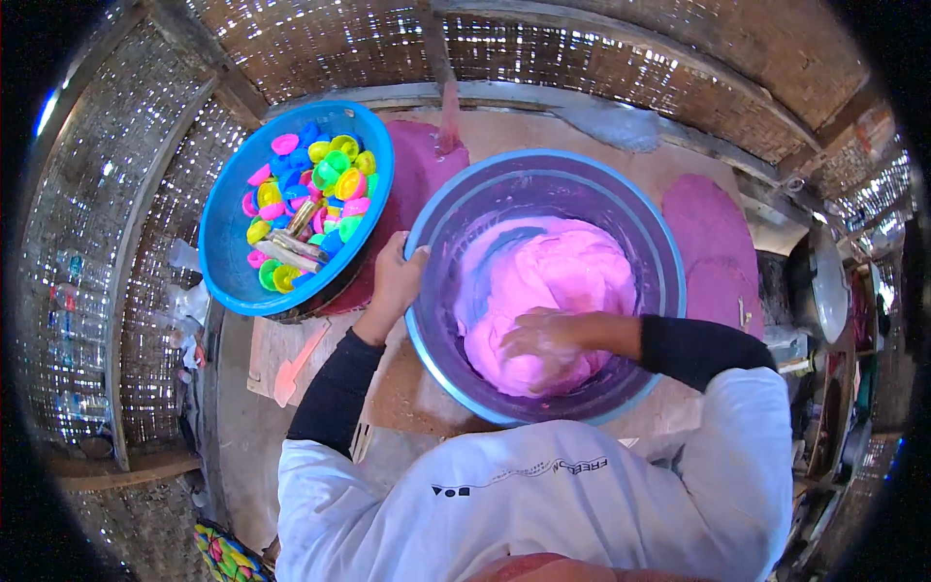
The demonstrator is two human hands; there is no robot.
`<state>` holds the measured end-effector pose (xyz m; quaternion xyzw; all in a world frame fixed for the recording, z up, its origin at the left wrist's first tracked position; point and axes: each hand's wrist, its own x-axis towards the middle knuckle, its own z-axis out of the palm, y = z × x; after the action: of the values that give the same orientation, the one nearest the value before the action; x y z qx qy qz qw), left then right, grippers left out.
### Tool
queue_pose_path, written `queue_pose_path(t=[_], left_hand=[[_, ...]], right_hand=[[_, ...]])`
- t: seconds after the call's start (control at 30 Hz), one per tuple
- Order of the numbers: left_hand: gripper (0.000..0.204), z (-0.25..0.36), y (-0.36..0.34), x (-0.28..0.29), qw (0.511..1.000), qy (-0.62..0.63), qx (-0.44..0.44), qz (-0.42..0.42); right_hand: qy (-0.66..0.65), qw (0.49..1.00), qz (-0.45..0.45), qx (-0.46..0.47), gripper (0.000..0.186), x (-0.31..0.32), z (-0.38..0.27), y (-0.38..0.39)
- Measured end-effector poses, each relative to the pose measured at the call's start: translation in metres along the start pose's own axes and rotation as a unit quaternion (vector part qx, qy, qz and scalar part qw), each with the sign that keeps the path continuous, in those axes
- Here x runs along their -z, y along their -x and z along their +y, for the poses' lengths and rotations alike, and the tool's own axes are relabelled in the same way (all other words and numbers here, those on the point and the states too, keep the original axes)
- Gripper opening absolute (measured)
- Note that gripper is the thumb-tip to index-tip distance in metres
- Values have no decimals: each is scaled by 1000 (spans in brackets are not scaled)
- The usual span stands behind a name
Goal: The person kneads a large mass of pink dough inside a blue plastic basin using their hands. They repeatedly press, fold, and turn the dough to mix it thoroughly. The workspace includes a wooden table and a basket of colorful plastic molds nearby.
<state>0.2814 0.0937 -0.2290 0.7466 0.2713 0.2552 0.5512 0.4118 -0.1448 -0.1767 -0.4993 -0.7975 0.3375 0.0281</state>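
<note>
A large purple basin (669, 247) with a pale blue rim stands in front of me. My left hand (396, 281) grips its left rim, fingers on the outside and thumb up over the edge. Inside lies a soft, glossy pink dough-like mass (582, 267), folded and smeared on the basin's wall. My right hand (543, 344) is on the near part of this mass; motion blurs its fingers, so their grip cannot be told. Some bluish-purple residue shows at the mass's far left side.
A blue basin (215, 262) at the left holds many small pink, yellow, green and blue plastic cups (330, 173) and some pale sticks (293, 247). A pink spatula-like tool (299, 367) lies below it. Woven walls enclose the back; a wok-like pan (824, 286) is at right.
</note>
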Motion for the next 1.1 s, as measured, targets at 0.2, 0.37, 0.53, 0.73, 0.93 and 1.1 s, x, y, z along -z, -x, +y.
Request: queue_pose_path(t=[0.2, 0.37, 0.53, 0.73, 0.93, 1.1], left_hand=[[19, 16, 4, 0, 999, 19, -4, -33], [21, 30, 7, -5, 998, -61, -16, -26], [23, 39, 13, -6, 994, -94, -41, -28], [25, 25, 13, -5, 987, -152, -59, -9], [24, 23, 12, 2, 993, -116, -37, 0], [26, 5, 1, 1, 992, -118, -32, -20]], right_hand=[[86, 964, 227, -111, 50, -52, 9, 87], [237, 909, 236, -250, 33, -76, 51, 60], [209, 916, 277, -203, 18, -40, 73, 9], [205, 916, 311, -148, 16, -37, 139, -42], [80, 920, 171, -344, 18, -3, 147, -77], [-388, 880, 188, -199, 23, 3, 129, -14]])
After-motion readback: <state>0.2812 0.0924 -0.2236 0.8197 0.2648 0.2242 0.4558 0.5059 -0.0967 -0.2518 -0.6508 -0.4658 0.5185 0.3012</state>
